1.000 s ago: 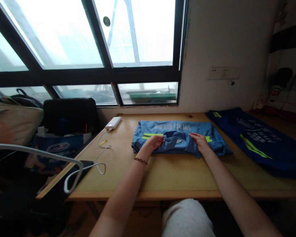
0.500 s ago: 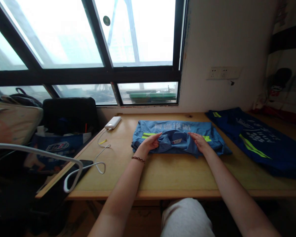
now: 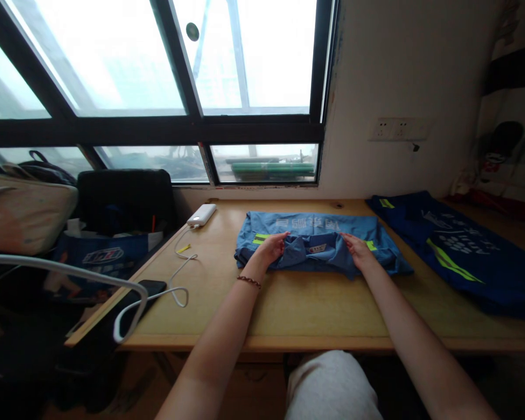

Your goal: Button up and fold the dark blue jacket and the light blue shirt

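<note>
A light blue work jacket (image 3: 306, 223) lies folded on the table, with pale printed characters along its far side and yellow-green reflective strips. Its collar faces me, and a small label shows inside the neck. My left hand (image 3: 273, 248) pinches the left end of the collar, thumb and fingers closed on the cloth. At the collar's right end, my right hand (image 3: 355, 249) grips the fabric the same way. Parts of the reflective strips are hidden behind both hands.
A darker blue garment (image 3: 459, 245) with reflective strips is spread at the table's right. On the left lie a white power bank (image 3: 202, 215), its white cable (image 3: 181, 268) and a dark phone (image 3: 151, 287). Bags and a black chair (image 3: 125, 198) stand beyond the wooden table's (image 3: 192, 315) left edge.
Both hands have spread slightly apart at the collar, which now looks straighter and flatter along its top edge. The jacket has stayed in place on the table.
</note>
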### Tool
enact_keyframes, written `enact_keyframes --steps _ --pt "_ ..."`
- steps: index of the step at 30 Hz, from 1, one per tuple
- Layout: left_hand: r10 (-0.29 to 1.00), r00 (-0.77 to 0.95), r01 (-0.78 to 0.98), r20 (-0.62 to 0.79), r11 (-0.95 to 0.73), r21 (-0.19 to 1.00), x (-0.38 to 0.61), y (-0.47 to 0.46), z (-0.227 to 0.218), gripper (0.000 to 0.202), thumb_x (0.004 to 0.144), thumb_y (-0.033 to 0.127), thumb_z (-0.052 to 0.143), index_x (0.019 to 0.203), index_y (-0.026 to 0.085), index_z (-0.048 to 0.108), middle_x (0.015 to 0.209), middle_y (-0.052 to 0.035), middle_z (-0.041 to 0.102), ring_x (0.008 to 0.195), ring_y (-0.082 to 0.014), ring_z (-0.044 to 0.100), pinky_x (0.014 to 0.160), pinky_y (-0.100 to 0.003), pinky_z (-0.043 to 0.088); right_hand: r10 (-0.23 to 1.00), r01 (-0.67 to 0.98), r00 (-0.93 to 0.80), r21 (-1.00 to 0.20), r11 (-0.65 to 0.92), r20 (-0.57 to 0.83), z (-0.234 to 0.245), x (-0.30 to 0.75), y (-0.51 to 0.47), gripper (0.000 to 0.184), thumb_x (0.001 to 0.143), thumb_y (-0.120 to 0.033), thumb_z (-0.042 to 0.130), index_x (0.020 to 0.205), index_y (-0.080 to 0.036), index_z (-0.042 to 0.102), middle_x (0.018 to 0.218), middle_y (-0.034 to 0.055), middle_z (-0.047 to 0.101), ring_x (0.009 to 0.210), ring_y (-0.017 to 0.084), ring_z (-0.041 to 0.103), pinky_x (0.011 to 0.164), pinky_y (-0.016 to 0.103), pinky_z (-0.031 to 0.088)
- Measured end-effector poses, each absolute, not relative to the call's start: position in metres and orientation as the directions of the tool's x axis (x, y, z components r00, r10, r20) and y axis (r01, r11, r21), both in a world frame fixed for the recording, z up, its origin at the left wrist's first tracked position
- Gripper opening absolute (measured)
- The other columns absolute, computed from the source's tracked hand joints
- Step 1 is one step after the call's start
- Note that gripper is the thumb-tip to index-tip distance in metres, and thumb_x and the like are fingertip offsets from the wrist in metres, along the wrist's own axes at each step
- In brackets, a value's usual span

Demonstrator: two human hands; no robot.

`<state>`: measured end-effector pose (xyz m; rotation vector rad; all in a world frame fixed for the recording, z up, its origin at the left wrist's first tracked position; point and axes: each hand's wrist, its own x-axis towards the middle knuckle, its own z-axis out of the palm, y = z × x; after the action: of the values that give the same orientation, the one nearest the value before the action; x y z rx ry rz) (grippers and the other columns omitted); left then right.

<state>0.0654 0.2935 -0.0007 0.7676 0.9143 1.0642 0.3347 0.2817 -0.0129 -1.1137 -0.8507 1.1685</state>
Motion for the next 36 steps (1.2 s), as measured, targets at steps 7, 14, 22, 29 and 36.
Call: enact_keyframes --steps 7,14,22,29,36 --pt "0.965 0.250 -0.334 -0.077 0.160 0.929 0.066 0.295 -0.008 0.039 0.061 0.004 0.059 0.099 0.014 0.060 0.077 -0.0039 0.060 0.063 -0.0073 0.056 0.057 -0.016 0.042 0.825 0.348 0.369 -0.887 0.305 0.428 -0.008 0.318 0.273 0.027 0.069 -0.036 0.056 0.088 -0.018 0.060 0.091 0.0074 0.063 0.083 0.020 0.058 0.076 0.033 0.044" --pt "0.970 0.242 -0.188 -0.029 0.075 0.979 0.074 0.284 0.000 0.033 0.055 0.004 0.056 0.085 0.012 0.066 0.070 -0.0027 0.060 0.056 -0.0074 0.052 0.054 -0.017 0.039 0.804 0.578 -0.133 -0.614 0.538 0.579 -0.005 0.250 0.236 0.047 0.068 -0.032 0.061 0.112 -0.021 0.050 0.095 0.0062 0.060 0.085 0.021 0.055 0.076 0.034 0.043" --pt "0.978 0.117 -0.356 -0.175 0.206 0.912 0.073 0.291 -0.003 0.022 0.063 0.012 0.051 0.080 0.012 0.065 0.058 -0.0008 0.054 0.052 -0.0071 0.050 0.051 -0.017 0.040 0.694 0.707 -0.284 -0.345 0.618 0.662 -0.014 0.242 0.228 0.020 0.074 -0.007 0.040 0.078 -0.021 0.054 0.074 0.0018 0.050 0.074 0.017 0.050 0.069 0.030 0.040" --pt "0.997 0.076 -0.019 0.018 -0.017 1.000 0.075 0.290 -0.007 0.034 0.065 0.028 0.063 0.096 0.014 0.060 0.073 -0.0036 0.056 0.063 -0.0112 0.052 0.059 -0.022 0.041 0.634 0.640 -0.362 -0.312 0.702 0.683 -0.007 0.240 0.216 0.019 0.071 -0.008 0.044 0.082 -0.019 0.054 0.087 0.0052 0.050 0.086 0.018 0.048 0.076 0.031 0.041" --pt "0.814 0.245 0.484 0.527 -0.573 0.661 0.092 0.263 0.010 0.020 0.072 0.028 0.057 0.091 0.022 0.063 0.114 -0.0073 0.050 0.115 -0.0242 0.034 0.100 -0.036 0.020 0.722 0.751 -0.133 -0.406 0.521 0.679 -0.007 0.269 0.246 0.020 0.074 -0.012 0.042 0.084 -0.019 0.058 0.089 0.0072 0.057 0.092 0.021 0.049 0.085 0.037 0.037"
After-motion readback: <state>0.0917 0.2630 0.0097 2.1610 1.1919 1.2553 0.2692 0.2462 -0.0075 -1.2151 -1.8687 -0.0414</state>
